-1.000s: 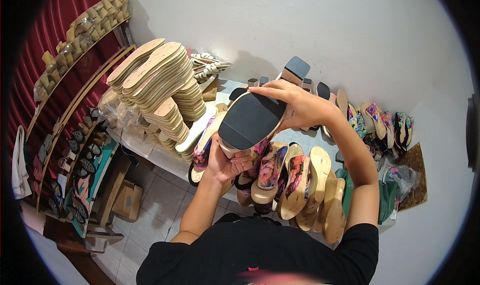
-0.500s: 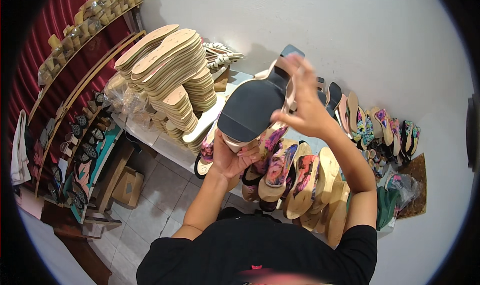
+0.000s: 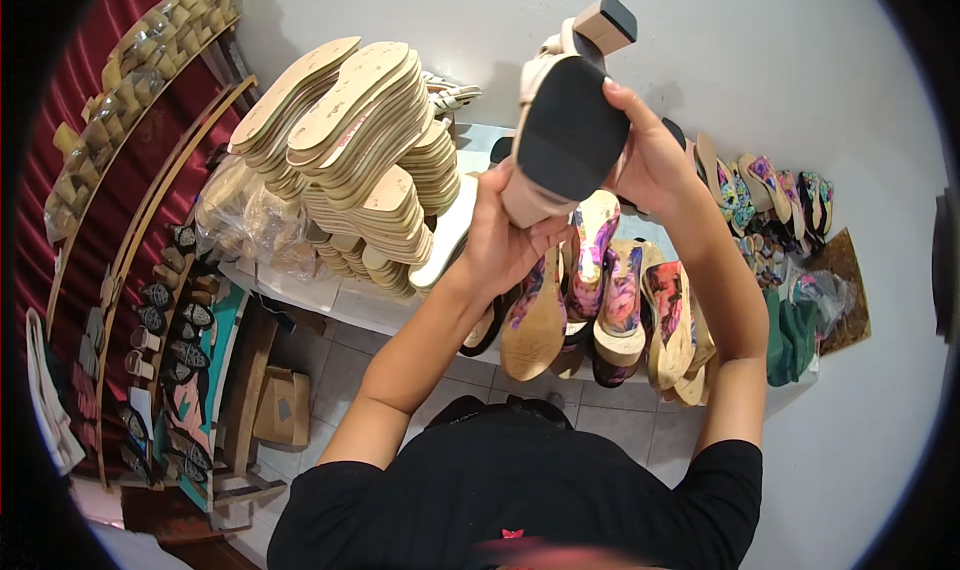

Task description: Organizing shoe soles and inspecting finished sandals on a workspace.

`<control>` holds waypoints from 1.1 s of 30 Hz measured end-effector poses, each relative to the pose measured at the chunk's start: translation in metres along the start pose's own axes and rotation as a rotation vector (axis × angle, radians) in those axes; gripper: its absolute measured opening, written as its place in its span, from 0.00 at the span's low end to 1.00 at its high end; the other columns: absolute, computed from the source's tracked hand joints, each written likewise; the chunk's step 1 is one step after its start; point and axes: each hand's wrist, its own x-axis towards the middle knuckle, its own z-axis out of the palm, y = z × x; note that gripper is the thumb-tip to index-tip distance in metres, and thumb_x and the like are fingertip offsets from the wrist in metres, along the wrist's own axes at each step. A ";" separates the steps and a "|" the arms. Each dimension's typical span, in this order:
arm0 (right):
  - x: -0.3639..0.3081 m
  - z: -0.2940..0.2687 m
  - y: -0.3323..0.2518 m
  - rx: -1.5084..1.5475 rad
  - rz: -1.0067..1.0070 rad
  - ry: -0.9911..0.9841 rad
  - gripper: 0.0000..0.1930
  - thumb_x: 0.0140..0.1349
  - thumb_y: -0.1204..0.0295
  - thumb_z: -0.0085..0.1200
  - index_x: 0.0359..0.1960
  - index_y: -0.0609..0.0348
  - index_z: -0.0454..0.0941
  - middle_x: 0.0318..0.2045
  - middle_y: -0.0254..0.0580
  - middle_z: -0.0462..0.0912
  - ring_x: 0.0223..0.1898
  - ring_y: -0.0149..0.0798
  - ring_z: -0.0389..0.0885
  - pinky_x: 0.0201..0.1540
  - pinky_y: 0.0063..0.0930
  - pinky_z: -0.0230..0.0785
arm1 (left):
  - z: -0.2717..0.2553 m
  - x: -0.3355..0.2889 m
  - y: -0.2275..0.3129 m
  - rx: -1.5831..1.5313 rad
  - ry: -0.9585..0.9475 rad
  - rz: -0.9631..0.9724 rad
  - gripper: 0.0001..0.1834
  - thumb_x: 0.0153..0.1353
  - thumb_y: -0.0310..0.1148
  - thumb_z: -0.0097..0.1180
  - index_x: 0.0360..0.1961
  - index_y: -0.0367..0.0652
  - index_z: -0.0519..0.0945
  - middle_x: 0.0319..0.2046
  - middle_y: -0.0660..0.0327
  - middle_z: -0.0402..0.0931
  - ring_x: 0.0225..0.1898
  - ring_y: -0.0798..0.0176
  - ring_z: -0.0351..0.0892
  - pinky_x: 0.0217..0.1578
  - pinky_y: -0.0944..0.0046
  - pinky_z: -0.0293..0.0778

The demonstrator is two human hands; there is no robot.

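Observation:
Between my two hands is a high-heeled sandal (image 3: pixel 572 130) with its black sole turned toward me. Its beige block heel with a black tip points up and away, and beige upper parts show along the sides. My left hand (image 3: pixel 508 242) is closed round the beige end nearest me. On the right side my right hand (image 3: pixel 655 160) grips the edge, thumb lying against the black sole. Some fingers of both hands are hidden behind the shoe. Below it, several wooden-coloured wedge soles with floral coverings (image 3: pixel 620 315) stand on the table.
Tall stacks of beige insoles (image 3: pixel 360 110) stand left on the white table (image 3: pixel 370 305), beside plastic-wrapped items (image 3: pixel 250 215). Curved shelves (image 3: pixel 150 195) with shoes and wooden heels line the far left. More sandals (image 3: pixel 765 185) and green footwear (image 3: pixel 792 335) sit at right. A cardboard box (image 3: pixel 282 407) is on the floor.
The sandal has moved right and been tilted, bringing its block heel into sight. My right hand, open and blurred before, has closed on the shoe's right side. My left hand has shifted right with it.

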 end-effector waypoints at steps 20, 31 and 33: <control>0.236 -0.321 0.082 -0.030 0.206 0.724 0.15 0.54 0.67 0.50 0.42 0.59 0.72 0.37 0.44 0.79 0.37 0.44 0.78 0.45 0.43 0.68 | -0.048 -0.067 0.047 0.429 0.406 0.062 0.27 0.58 0.48 0.42 0.51 0.38 0.63 0.39 0.51 0.67 0.33 0.63 0.68 0.36 0.68 0.65; 0.312 -0.375 0.194 0.048 0.309 0.809 0.20 0.54 0.61 0.53 0.45 0.60 0.71 0.44 0.45 0.76 0.45 0.45 0.74 0.52 0.44 0.60 | -0.076 -0.086 0.034 0.397 0.670 0.039 0.26 0.57 0.47 0.44 0.49 0.37 0.63 0.37 0.50 0.67 0.33 0.62 0.68 0.37 0.66 0.66; 0.303 -0.422 0.186 -0.041 0.315 0.940 0.25 0.55 0.56 0.52 0.50 0.61 0.69 0.48 0.46 0.74 0.47 0.45 0.73 0.52 0.43 0.60 | -0.081 -0.081 0.032 0.378 0.639 0.031 0.26 0.58 0.47 0.44 0.49 0.37 0.63 0.37 0.50 0.67 0.33 0.62 0.68 0.37 0.66 0.66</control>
